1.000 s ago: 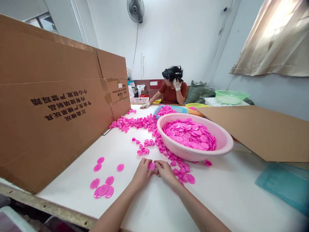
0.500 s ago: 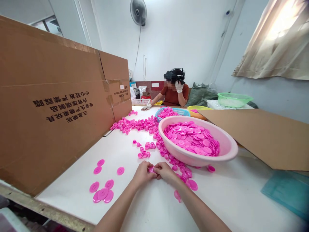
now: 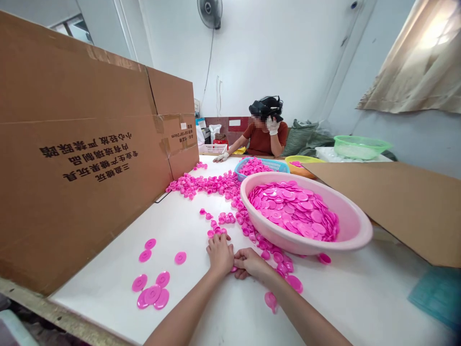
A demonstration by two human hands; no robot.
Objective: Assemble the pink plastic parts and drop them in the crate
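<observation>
My left hand (image 3: pixel 220 253) lies palm down, its fingers stretched towards a small group of pink plastic cups (image 3: pixel 211 234). Its fingertips touch or nearly touch them; I see nothing held in it. Beside its wrist, my right hand (image 3: pixel 250 264) is closed in a pinch on a pink plastic piece (image 3: pixel 234 269), mostly hidden by the fingers. To the left, several flat pink discs (image 3: pixel 152 292) lie on the white table (image 3: pixel 216 312), some overlapping. More pink cups (image 3: pixel 277 257) are scattered by my right forearm.
A pale pink basin (image 3: pixel 360 230) full of pink discs stands at the right. Behind it is a blue basket (image 3: pixel 279 166) of pink pieces. A large cardboard box (image 3: pixel 90 144) walls the left side; a cardboard flap (image 3: pixel 392 206) juts in at right. A person (image 3: pixel 266 137) sits opposite.
My left hand has parted from the right hand and moved forward onto the small cup group. My right hand has shifted slightly right and down, still pinching a pink piece.
</observation>
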